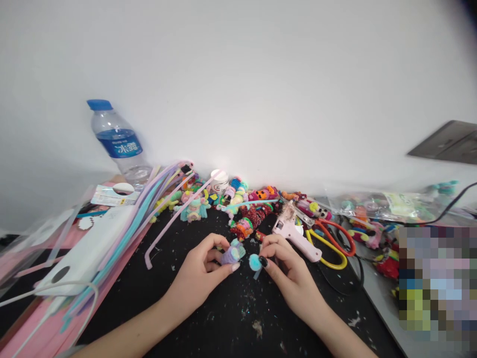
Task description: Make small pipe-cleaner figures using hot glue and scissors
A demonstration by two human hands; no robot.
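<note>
Between the thumb and fingers of my left hand (pixel 204 266) is a small lavender and teal pipe-cleaner figure (pixel 231 252). My right hand (pixel 285 266) pinches a fluffy light-blue pom-pom (pixel 255 262), close to the figure but apart from it. A short pale strip (pixel 257 274) hangs just under the pom-pom. Beyond my right hand lies a pale pink glue gun (pixel 298 236), its nozzle end stained brown. Scissors (pixel 335 248) with red and yellow handles lie beside it. Both hands are over a black mat (pixel 208 318) with specks and glue bits on it.
Pastel pipe cleaners (pixel 137 238) lie across a white box on the left. A water bottle (pixel 117 141) leans near the wall. Several colourful pipe-cleaner figures (pixel 194 205) line the wall's foot. A clear plastic bag (pixel 376 204) and a black cable (pixel 361 278) are on the right.
</note>
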